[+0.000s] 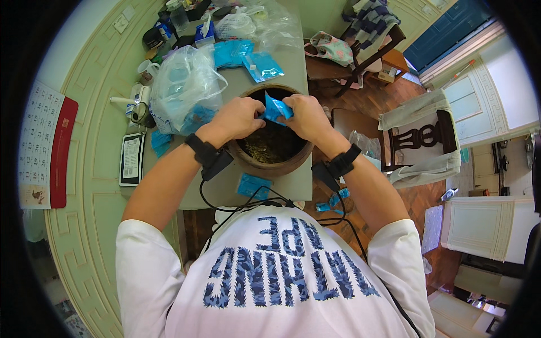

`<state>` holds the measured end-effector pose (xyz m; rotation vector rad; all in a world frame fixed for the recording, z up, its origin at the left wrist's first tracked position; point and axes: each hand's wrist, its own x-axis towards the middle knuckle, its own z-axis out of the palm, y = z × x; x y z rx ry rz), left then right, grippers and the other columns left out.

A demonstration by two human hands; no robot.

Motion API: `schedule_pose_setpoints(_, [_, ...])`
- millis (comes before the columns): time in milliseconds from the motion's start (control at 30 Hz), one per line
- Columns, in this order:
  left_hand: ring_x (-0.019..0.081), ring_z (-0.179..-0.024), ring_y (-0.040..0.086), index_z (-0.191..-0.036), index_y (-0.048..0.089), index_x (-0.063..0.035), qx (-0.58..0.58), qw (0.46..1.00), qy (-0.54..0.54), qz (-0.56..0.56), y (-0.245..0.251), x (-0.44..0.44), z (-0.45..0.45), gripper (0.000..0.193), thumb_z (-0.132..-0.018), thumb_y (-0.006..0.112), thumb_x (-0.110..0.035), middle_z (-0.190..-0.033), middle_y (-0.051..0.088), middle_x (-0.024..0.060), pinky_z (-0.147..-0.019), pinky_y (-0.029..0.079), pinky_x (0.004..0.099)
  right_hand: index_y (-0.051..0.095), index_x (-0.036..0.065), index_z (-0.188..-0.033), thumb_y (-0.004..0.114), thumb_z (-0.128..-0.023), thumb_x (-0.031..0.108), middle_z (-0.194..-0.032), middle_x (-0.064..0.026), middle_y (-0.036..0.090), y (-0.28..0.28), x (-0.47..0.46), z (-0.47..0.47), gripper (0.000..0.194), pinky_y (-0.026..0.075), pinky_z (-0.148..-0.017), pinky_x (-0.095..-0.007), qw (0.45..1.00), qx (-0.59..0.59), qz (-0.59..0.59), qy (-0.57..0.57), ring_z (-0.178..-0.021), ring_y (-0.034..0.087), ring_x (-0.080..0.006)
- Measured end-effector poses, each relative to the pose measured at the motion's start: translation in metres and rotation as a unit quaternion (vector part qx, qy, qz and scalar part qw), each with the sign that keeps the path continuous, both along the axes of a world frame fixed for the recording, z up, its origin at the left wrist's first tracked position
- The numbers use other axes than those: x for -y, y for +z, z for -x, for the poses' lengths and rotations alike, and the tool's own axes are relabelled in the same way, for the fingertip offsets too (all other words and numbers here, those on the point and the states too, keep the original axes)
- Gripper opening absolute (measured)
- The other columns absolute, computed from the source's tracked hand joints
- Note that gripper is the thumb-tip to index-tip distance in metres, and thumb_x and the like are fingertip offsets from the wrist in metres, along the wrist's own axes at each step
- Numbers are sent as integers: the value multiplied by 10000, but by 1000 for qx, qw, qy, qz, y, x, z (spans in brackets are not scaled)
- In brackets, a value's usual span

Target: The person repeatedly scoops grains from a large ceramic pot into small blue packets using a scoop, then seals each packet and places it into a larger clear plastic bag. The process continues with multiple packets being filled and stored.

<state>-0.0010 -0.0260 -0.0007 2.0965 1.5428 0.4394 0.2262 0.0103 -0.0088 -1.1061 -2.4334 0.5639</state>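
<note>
A small blue plastic packet (275,109) is tilted above the mouth of a round brown earthenware pot (274,170). My right hand (307,117) pinches the packet's right side between thumb and fingers. At its left edge, my left hand (237,119) grips it with the fingertips. Inside the pot lies dark material with yellowish-green bits (264,152) near the front; the hands hide part of the interior. Another blue packet (253,186) rests on the table just in front of the pot. Both wrists wear black straps with cabled devices.
Left of the pot stands a bulging clear plastic bag (186,84). Flat blue packs (263,66) lie behind the pot. A mug (148,69) and a tablet (132,160) line the wall side. Wooden chairs (422,135) stand at right, with blue scraps (334,203) on the floor.
</note>
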Motion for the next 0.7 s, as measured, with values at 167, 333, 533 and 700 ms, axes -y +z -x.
schedule_pose_setpoints(167, [393, -1118, 685, -1179, 754, -38, 126, 976, 93, -150, 8, 19, 17, 329, -881, 797, -170, -1135, 734, 179, -949, 553, 442, 776, 32, -1051, 796, -801, 72, -996, -208, 724, 1, 4, 0, 255, 563, -867, -494, 996, 83, 0, -28, -964, 695, -431])
schedule_pose_setpoints(333, [81, -763, 621, -1040, 762, -15, 296, 922, 220, -118, -26, 94, 77, 196, -970, 776, -197, -828, 695, 9, -712, 522, 263, 740, 51, -1139, 785, -834, 74, -1048, -210, 742, 0, 13, 0, 309, 564, -878, -507, 999, -13, 14, -28, -992, 698, -443])
schedule_pose_setpoints(533, [197, -737, 673, -1023, 768, -18, 122, 955, 188, 195, -143, 167, 98, 170, -932, 784, -161, -890, 753, 74, -711, 557, 350, 686, 42, -1226, 783, -939, 114, -992, -113, 751, 12, 29, -30, 311, 562, -827, -336, 940, -248, 187, -145, -897, 710, -209])
schedule_pose_setpoints(700, [410, -1271, 564, -1353, 681, -112, 72, 993, 4, 93, -191, 156, 41, 550, -850, 847, -256, -1378, 584, 186, -1078, 498, 500, 670, 67, -1215, 752, -1011, 165, -1087, 19, 700, 4, 60, -115, 241, 504, -779, -240, 771, -484, 356, -210, -886, 628, -74])
